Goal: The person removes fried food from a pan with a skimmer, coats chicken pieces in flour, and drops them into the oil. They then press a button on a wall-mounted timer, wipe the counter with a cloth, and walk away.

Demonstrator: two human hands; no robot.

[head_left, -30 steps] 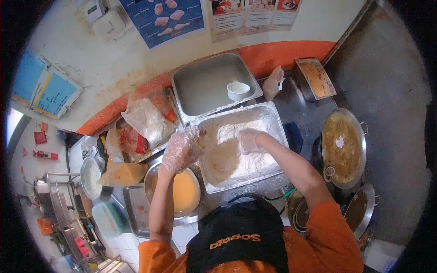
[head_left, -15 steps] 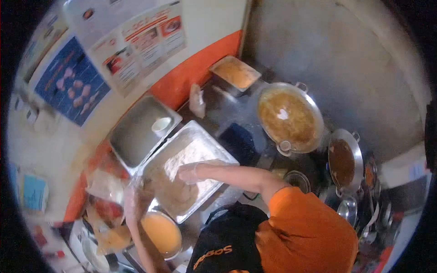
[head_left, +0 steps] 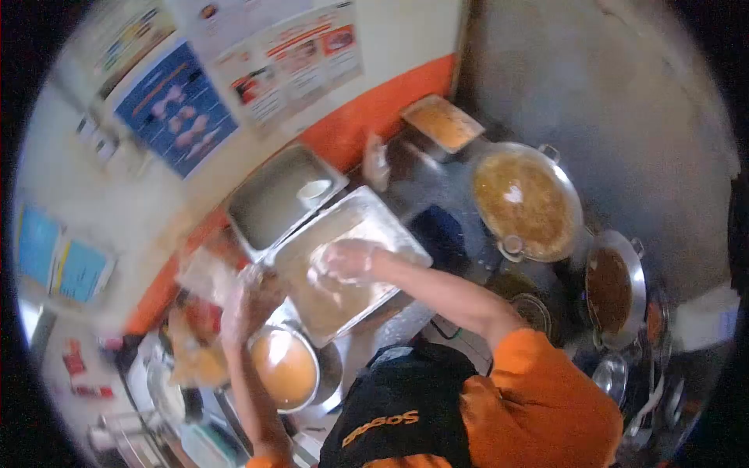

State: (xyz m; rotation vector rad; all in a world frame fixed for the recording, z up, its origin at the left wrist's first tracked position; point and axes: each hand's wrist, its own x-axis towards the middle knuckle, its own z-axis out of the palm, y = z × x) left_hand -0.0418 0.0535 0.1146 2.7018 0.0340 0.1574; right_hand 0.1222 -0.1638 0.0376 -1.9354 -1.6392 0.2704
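Observation:
A clear plastic glove covers my right hand [head_left: 349,261], which is down in the pale flour-like powder [head_left: 316,292] of a deep metal tray [head_left: 390,210]. Its fingers are blurred and partly lost in the powder. My left hand [head_left: 236,308], also gloved, is raised beside the tray's near left corner, above a round bowl of orange liquid [head_left: 282,370]. Its fingers appear closed around a smeared brownish thing [head_left: 267,292] that I cannot make out.
A second metal tray [head_left: 269,207] holding a white cup [head_left: 314,193] adjoins the first. Rightward are a large pan of bubbling oil [head_left: 523,203] and a pan of dark brown liquid [head_left: 608,288]. A rectangular container of orange contents [head_left: 445,125] is at the back. Plastic bags [head_left: 207,274] lie left.
The whole view has shifted, moving the trays up and right in the picture. My left hand has risen clear of the orange bowl with the brownish thing. My right hand stays in the powder.

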